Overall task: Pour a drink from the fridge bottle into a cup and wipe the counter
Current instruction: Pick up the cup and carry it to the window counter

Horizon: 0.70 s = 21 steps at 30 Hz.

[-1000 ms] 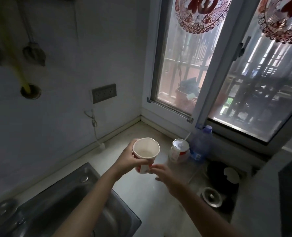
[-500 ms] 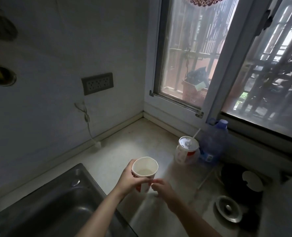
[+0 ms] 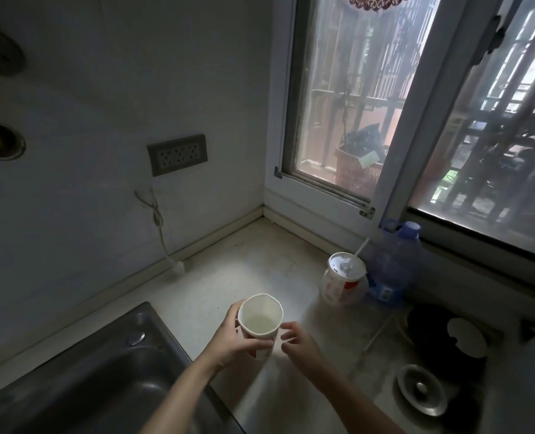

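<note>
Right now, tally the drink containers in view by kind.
paper cup: 1, gripped by the left hand
lidded cup with straw: 1
blue-capped plastic bottle: 1
Total: 3

The pale worktop [image 3: 228,270] fills the corner below the window; a steel sink [image 3: 81,380] is set into its left side; a lidded cup with a straw [image 3: 342,278] stands just beside a blue-capped bottle [image 3: 396,264]; a round metal disc [image 3: 421,388] lies at right.
</note>
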### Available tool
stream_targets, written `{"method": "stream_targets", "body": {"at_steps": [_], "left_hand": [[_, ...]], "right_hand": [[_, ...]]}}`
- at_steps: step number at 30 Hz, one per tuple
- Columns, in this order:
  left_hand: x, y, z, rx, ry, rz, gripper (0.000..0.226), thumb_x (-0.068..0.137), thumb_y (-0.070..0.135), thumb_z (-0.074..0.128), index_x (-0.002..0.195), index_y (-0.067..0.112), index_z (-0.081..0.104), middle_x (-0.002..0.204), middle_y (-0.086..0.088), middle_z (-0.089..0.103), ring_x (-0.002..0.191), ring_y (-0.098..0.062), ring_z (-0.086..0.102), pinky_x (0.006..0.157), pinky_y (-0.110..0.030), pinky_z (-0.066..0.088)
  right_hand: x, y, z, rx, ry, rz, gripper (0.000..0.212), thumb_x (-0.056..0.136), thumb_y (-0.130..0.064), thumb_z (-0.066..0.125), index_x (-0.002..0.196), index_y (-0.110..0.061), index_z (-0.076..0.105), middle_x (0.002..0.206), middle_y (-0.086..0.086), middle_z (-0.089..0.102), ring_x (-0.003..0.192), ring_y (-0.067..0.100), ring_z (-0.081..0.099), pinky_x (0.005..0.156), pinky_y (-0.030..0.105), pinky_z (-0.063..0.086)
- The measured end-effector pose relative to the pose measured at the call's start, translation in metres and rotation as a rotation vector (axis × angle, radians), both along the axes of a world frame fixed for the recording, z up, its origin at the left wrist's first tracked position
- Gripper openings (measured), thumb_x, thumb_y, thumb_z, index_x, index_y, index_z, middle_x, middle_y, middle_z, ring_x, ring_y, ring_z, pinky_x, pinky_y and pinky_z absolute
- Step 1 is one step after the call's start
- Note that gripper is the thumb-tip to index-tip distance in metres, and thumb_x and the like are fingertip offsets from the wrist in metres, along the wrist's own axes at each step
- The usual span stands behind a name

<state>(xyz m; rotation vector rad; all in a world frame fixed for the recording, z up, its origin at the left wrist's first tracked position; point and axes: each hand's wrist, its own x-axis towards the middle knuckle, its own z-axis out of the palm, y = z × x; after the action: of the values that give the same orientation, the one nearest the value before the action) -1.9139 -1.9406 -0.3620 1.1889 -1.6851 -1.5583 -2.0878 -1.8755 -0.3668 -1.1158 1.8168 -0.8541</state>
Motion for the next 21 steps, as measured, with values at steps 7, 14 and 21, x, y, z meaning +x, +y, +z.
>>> {"method": "stream_targets", "body": {"at_steps": [7, 14, 21], "left_hand": [[0.042, 0.002, 0.050, -0.280, -0.484, 0.034, 0.088, 0.071, 0.025, 0.083, 0.145, 0.025, 0.034, 0.136, 0.001, 0.044, 0.130, -0.020, 0.044, 0.102, -0.032, 0.040], [0.088, 0.038, 0.137, -0.695, -0.957, 0.077, 0.074, 0.088, 0.057, 0.057, 0.150, 0.032, 0.025, 0.150, 0.005, 0.037, 0.134, -0.019, 0.039, 0.107, -0.035, 0.033], [0.177, 0.095, 0.181, -0.799, -1.057, 0.199, 0.070, 0.090, 0.057, 0.055, 0.149, 0.034, 0.026, 0.158, 0.001, 0.024, 0.147, -0.022, 0.019, 0.117, -0.039, 0.022]], "right_hand": [[-0.008, 0.003, 0.062, -0.152, 0.226, -0.052, 0.056, 0.082, -0.002, 0.061, 0.133, -0.020, 0.047, 0.126, 0.004, 0.047, 0.114, 0.019, 0.050, 0.096, 0.037, 0.048], [0.042, 0.018, 0.163, -0.400, 0.800, 0.182, 0.069, 0.083, -0.029, 0.064, 0.145, -0.023, 0.035, 0.139, -0.002, 0.044, 0.121, 0.017, 0.044, 0.091, 0.023, 0.036], [0.146, 0.052, 0.203, -0.423, 0.958, 0.475, 0.080, 0.086, -0.039, 0.060, 0.151, -0.024, 0.015, 0.152, 0.006, 0.026, 0.138, 0.025, 0.027, 0.113, 0.037, 0.029]]}}
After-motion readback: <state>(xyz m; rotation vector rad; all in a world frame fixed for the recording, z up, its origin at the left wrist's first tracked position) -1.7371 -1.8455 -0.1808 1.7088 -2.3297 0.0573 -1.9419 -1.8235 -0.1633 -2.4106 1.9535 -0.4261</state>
